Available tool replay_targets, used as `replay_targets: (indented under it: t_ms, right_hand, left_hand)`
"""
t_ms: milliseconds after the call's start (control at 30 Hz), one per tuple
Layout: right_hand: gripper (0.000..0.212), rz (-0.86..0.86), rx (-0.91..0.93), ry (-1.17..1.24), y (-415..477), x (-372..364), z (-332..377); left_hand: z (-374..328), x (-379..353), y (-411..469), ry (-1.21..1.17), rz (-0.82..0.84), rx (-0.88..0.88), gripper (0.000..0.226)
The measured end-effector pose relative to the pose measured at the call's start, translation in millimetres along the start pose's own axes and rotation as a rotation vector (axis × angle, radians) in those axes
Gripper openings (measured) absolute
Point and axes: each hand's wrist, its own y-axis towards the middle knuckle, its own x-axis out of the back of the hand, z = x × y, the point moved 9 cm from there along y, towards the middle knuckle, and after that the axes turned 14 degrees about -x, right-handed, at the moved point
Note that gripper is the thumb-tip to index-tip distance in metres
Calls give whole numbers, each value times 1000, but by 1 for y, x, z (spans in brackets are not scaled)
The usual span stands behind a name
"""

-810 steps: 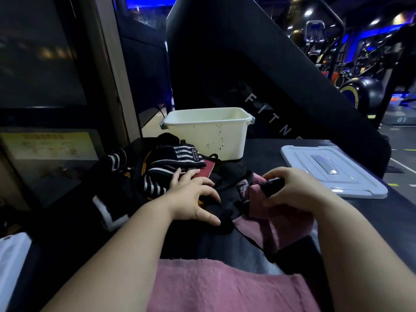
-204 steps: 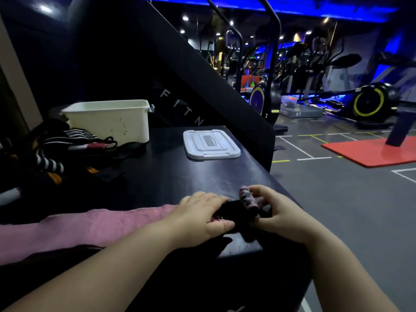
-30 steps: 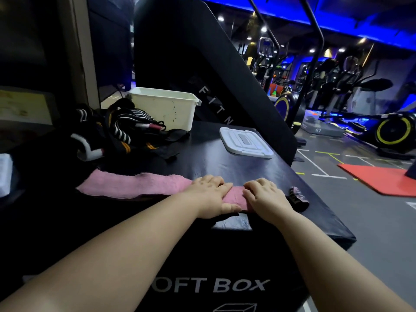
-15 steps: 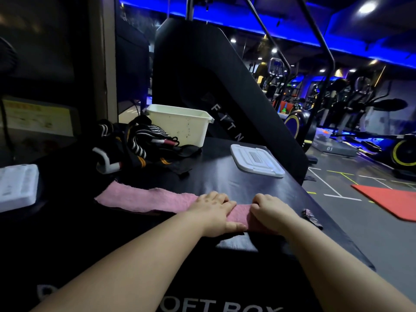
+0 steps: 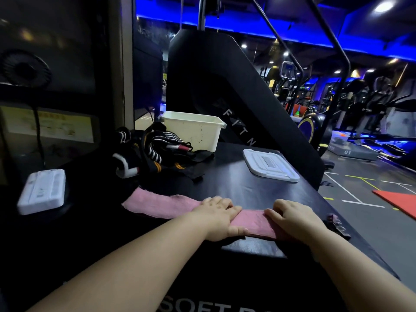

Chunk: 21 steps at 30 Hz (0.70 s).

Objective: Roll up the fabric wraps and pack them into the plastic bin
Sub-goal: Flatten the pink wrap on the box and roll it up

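Pressing pink wrap [image 5: 252, 221], bin [image 5: 193, 135] open, lid [image 5: 270, 165] apart

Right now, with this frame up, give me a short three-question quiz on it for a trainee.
1. True or false: the lid is on the bin.
2. Which presses on the pink wrap? A) one hand B) neither hand C) both hands
3. Fill in: the striped wraps lie heaped to the bin's ___.
Key: 1 false, it lies apart, to the right. 2 C, left hand and right hand. 3 left.
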Motion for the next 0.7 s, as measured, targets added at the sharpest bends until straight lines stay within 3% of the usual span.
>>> replay_targets:
  t_ms: [167, 300, 400, 500, 600, 700]
  right_hand:
    - [39, 50, -51, -74, -2, -2, -31]
    - [32, -9, -74, -170, 2, 0, -31]
    - [38, -50, 54, -17, 3, 11, -4]
    - [44, 34, 146, 165, -6, 6, 34]
    - [58, 205, 132, 56, -18, -28, 49]
    - [62, 236, 116, 9, -19, -36, 45]
  left_hand:
    - [-3, -2, 6, -78, -7, -54, 77]
    - [-3, -2, 8, -89, -3, -62, 77]
    - [-3, -1, 7, -86, -10, -62, 77]
    - [-4, -1, 7, -74, -15, -57, 77]
    - [-2, -2, 5, -65, -9, -38, 79]
    - [1, -2, 3, -65, -2, -35, 79]
